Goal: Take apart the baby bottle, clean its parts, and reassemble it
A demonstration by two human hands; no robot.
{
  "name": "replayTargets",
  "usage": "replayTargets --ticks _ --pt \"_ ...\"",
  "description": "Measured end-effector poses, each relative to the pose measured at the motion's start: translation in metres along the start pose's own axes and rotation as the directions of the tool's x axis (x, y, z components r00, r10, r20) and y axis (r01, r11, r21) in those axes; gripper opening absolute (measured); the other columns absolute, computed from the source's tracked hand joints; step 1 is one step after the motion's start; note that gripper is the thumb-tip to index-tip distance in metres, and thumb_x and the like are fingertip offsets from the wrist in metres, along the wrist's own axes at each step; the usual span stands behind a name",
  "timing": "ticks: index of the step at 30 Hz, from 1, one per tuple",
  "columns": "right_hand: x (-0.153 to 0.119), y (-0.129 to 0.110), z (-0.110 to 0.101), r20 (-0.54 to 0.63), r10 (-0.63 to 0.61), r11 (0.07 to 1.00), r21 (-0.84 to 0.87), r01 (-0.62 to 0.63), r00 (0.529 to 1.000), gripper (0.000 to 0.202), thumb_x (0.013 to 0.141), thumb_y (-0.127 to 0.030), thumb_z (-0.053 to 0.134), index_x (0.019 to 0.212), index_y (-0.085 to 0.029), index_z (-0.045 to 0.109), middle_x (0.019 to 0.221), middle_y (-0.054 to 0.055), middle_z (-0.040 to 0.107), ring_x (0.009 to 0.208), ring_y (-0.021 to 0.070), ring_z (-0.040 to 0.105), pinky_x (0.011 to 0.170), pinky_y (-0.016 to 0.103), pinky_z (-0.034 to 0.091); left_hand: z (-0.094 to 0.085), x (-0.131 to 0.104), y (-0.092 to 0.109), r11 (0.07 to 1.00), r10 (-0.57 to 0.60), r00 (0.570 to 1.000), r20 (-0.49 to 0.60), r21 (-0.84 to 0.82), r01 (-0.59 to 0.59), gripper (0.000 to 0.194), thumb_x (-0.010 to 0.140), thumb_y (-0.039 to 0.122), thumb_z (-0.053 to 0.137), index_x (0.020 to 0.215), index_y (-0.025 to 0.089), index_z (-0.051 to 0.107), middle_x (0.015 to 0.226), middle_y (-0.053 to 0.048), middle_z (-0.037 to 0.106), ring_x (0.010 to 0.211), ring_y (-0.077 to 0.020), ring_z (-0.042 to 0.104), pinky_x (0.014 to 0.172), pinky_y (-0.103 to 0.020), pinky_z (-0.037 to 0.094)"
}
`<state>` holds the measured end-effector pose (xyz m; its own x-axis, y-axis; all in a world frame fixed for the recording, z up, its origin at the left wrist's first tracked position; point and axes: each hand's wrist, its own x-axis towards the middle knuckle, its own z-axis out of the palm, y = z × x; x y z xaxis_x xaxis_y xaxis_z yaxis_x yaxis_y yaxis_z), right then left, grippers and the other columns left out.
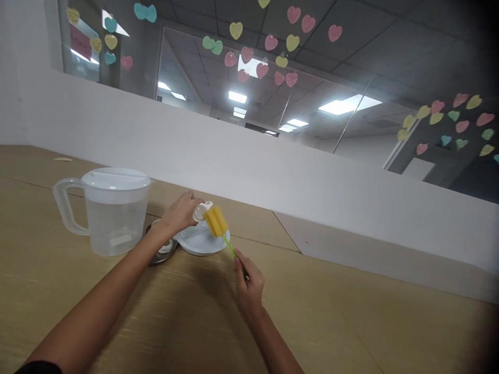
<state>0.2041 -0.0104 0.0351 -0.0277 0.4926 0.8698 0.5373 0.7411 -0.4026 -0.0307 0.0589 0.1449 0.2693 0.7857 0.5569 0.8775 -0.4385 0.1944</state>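
Observation:
My right hand [250, 280] grips the thin green handle of a sponge brush [215, 222] with a yellow head. The brush tilts up and to the left. My left hand [181, 212] is closed around a small clear round object with a white rim [200, 212], perhaps a cup or lid. Its opening faces the sponge head, which is beside it or overlaps it; I cannot tell if they touch. Below both is a white dish [198, 246] with something clear in it. A dark metal plate [158, 258] bearing a white item [167, 247] is partly hidden by my left forearm.
Left of my left hand stands a large translucent pitcher [115, 213] with a lid and handle. A flat pale piece [63, 159] lies at the table's far left. Behind the tan table [351, 317] rises a white wall [234, 156] below glass with heart-shaped notes.

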Motion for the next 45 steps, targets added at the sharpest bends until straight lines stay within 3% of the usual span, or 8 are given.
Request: replayTargets --ticks 11,22,27,30,34,37,40,45 --pt "0.005 -0.001 0.006 0.14 0.065 0.995 -0.078 -0.054 0.988 0.031 0.087 -0.022 0.043 0.101 -0.012 0.069 0.093 0.01 0.068 0.08 0.0188 0.067 0.07 0.027 0.054 0.011 -0.003 0.03 0.897 0.212 0.975 -0.074 0.411 -0.164 0.033 0.078 0.0 0.043 0.102 0.015 0.059 0.095 -0.011 0.052 0.093 -0.025 0.049 0.078 -0.035 0.037" --pt "0.008 -0.023 0.012 0.031 0.21 0.962 -0.187 -0.2 0.977 0.017 0.084 -0.026 0.044 0.082 -0.015 0.056 0.061 0.0 0.057 0.05 0.0115 0.052 0.051 0.021 0.041 0.031 -0.009 0.068 0.893 0.339 0.935 0.11 0.277 -0.356 0.03 0.075 0.0 0.048 0.097 0.018 0.06 0.095 -0.009 0.053 0.092 -0.0237 0.051 0.074 -0.032 0.039" --pt "0.004 -0.015 0.012 0.095 -0.074 0.984 -0.156 0.088 0.993 0.011 0.077 -0.011 0.041 0.085 -0.016 0.048 0.079 0.005 0.057 0.067 0.0124 0.057 0.057 0.021 0.045 0.031 -0.006 0.059 0.915 0.273 0.954 0.12 0.274 -0.296 0.037 0.07 -0.001 0.051 0.098 0.019 0.062 0.096 -0.01 0.054 0.094 -0.0235 0.051 0.076 -0.032 0.04" --pt "0.004 -0.008 0.011 0.132 -0.311 0.927 -0.177 0.331 0.941 0.015 0.085 -0.008 0.041 0.091 -0.016 0.051 0.093 0.009 0.062 0.088 0.0135 0.061 0.069 0.02 0.048 0.028 -0.004 0.043 0.933 0.199 0.968 0.153 0.271 -0.234 0.035 0.071 0.007 0.057 0.101 0.022 0.064 0.098 -0.01 0.054 0.094 -0.0246 0.052 0.079 -0.035 0.04" --pt "-0.001 -0.007 0.009 0.035 -0.441 0.86 -0.267 0.434 0.897 0.011 0.085 -0.012 0.053 0.095 -0.016 0.056 0.081 0.005 0.067 0.071 0.0115 0.064 0.061 0.017 0.047 0.023 -0.002 0.031 0.96 0.119 0.974 0.195 0.227 -0.163 0.043 0.064 0.014 0.067 0.104 0.028 0.064 0.096 -0.007 0.052 0.094 -0.0235 0.052 0.079 -0.033 0.04" --pt "-0.007 -0.012 0.008 -0.122 -0.285 0.938 -0.24 0.25 0.951 0.004 0.082 -0.014 0.058 0.086 -0.016 0.058 0.067 0.001 0.064 0.054 0.0092 0.059 0.052 0.017 0.044 0.024 0.0 0.029 0.968 0.118 0.986 0.118 0.208 -0.141 0.04 0.067 0.014 0.064 0.103 0.029 0.063 0.095 -0.006 0.052 0.094 -0.0229 0.051 0.079 -0.032 0.039" --pt "-0.008 -0.018 0.008 -0.25 0.111 0.993 0.055 -0.1 0.962 0.01 0.083 -0.024 0.058 0.082 -0.014 0.057 0.061 -0.001 0.057 0.045 0.0077 0.051 0.044 0.018 0.039 0.028 0.002 0.028 0.962 0.126 0.991 -0.046 0.247 -0.111 0.039 0.073 0.006 0.052 0.104 0.027 0.062 0.098 -0.008 0.052 0.096 -0.0234 0.05 0.08 -0.035 0.038" --pt "0.01 -0.02 0.003 -0.274 0.655 0.707 0.551 -0.444 0.704 0.033 0.073 -0.043 0.064 0.077 -0.016 0.046 0.051 -0.006 0.049 0.034 0.0051 0.035 0.032 0.017 0.027 0.031 0.001 0.021 0.934 0.125 0.975 -0.181 0.353 -0.054 0.038 0.082 0.003 0.035 0.109 0.019 0.058 0.104 -0.013 0.052 0.1 -0.0253 0.046 0.085 -0.039 0.035"
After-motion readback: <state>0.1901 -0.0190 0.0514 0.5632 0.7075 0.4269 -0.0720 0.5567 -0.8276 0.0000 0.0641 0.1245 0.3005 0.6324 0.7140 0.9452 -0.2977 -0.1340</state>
